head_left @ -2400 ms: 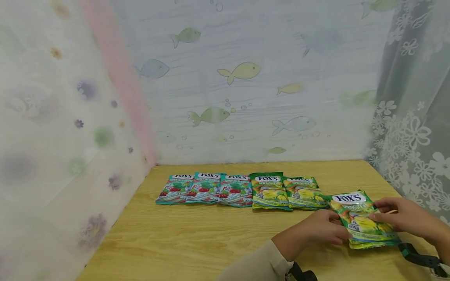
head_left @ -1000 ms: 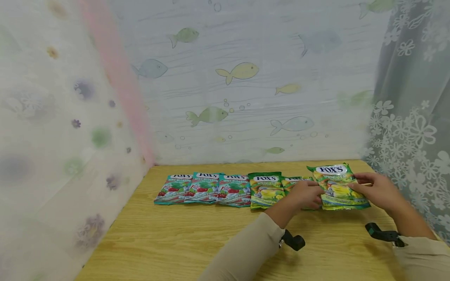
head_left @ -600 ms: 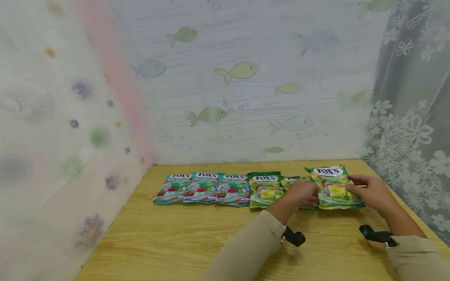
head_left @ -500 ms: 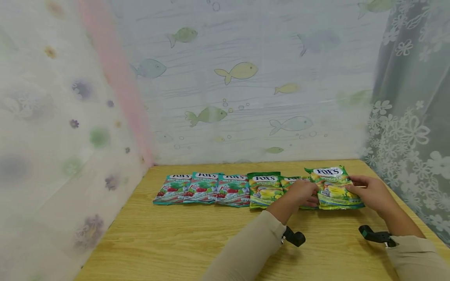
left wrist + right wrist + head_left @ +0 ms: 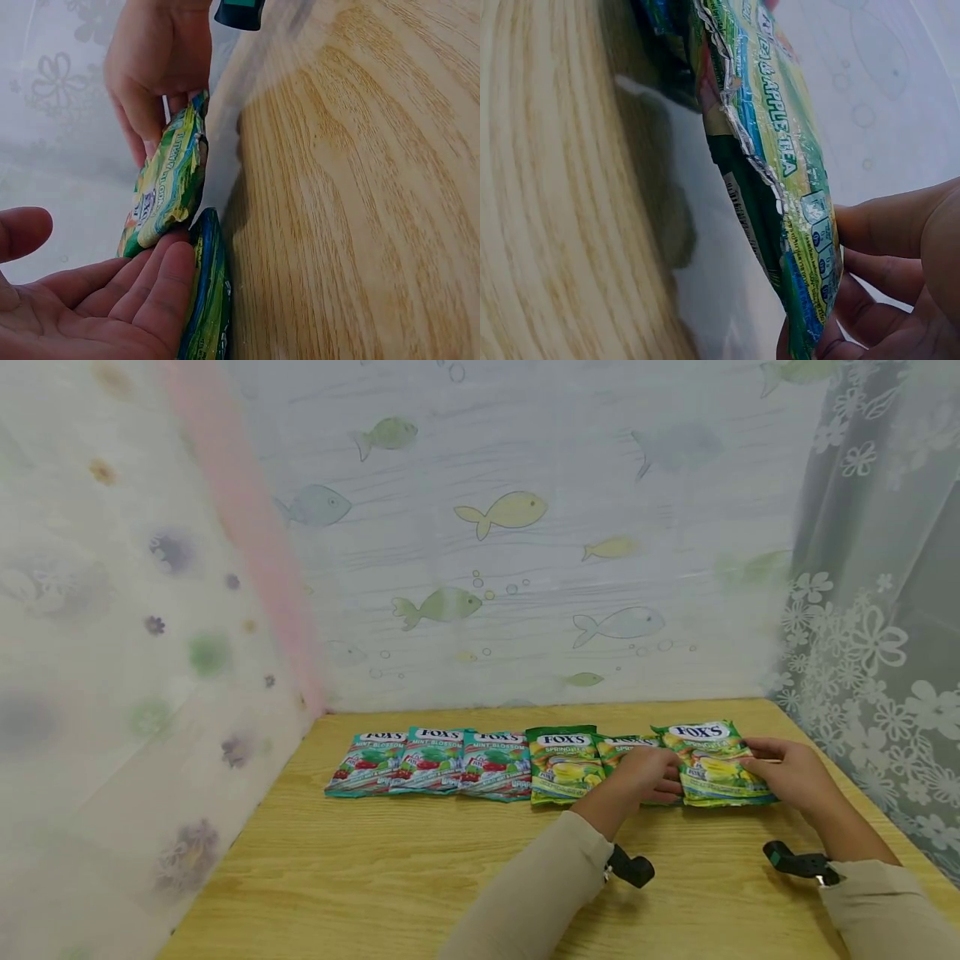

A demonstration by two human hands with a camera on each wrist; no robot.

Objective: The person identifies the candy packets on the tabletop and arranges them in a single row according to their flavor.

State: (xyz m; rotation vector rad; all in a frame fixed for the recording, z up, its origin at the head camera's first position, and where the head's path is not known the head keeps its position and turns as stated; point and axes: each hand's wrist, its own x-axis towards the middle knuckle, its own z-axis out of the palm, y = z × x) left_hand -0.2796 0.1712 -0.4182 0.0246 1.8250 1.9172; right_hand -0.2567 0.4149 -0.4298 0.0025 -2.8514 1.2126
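Note:
My right hand (image 5: 795, 777) pinches the right edge of a green and yellow Fox's Spring Tea candy bag (image 5: 712, 764), thumb (image 5: 881, 225) on its printed front and fingers behind. The bag is at the right end of a row of candy bags, its face tilted up. My left hand (image 5: 645, 774) is at its left edge, the straight fingers (image 5: 161, 289) touching it and the thumb (image 5: 22, 232) held away. Behind that hand lies another Spring Tea bag (image 5: 611, 756), partly hidden; in the left wrist view its end (image 5: 212, 292) is just below the held bag.
Leftward along the row lie one more Spring Tea bag (image 5: 566, 768) and three teal Mint Blossom bags (image 5: 495, 766), slightly overlapping. They rest toward the back of the wood-grain table (image 5: 375, 877). A fish-print wall covering (image 5: 517, 560) stands behind, a lace curtain (image 5: 870, 635) right.
Both hands have carried the Spring Tea bag from the front right back and left to the row's right end. In the last half second its top has tipped slightly lower.

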